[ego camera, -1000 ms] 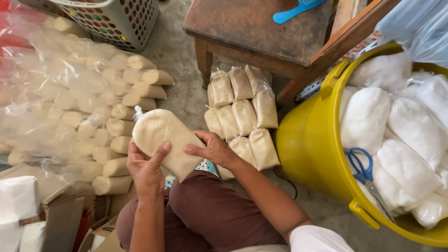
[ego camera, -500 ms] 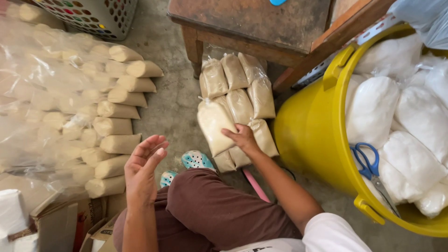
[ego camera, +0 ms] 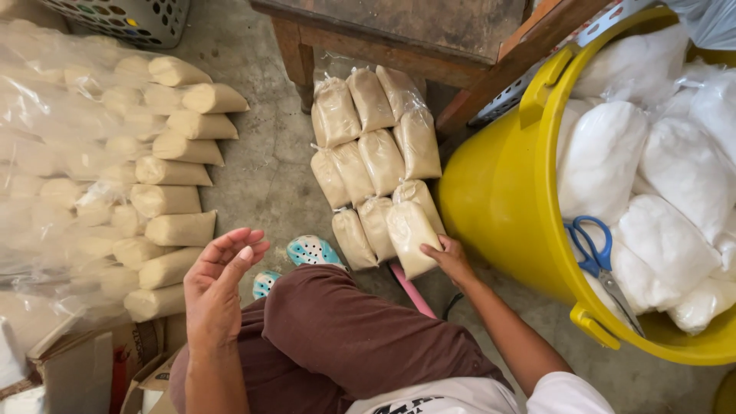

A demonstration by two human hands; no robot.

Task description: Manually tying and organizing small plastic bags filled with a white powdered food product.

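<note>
Fingers of the right hand [ego camera: 452,259] rest closed on the lower edge of a tan filled bag [ego camera: 412,236], which lies on the concrete floor [ego camera: 264,172] at the near end of a stack of like bags [ego camera: 376,149]; from that hand the stack runs toward eleven o'clock, up to the leg of a wooden table [ego camera: 399,31]. The bag touches its neighbours in the row. At three o'clock from the hand stands a yellow tub [ego camera: 506,192], just beside the stack, filled with white bags [ego camera: 606,153]; blue-handled scissors [ego camera: 598,249] lie on them near the tub's rim. The left hand [ego camera: 215,287] hovers empty at nine o'clock from the right one, palm up, fingers apart and loosely curled, holding nothing. Beyond it, toward ten o'clock, rolls of tan bags [ego camera: 176,165] lie piled inside clear plastic. Between the two hands a knee in brown cloth [ego camera: 345,337] is raised, and a spotted slipper [ego camera: 313,250] shows just above it. A perforated basket [ego camera: 126,17] sits at the top left edge.
</note>
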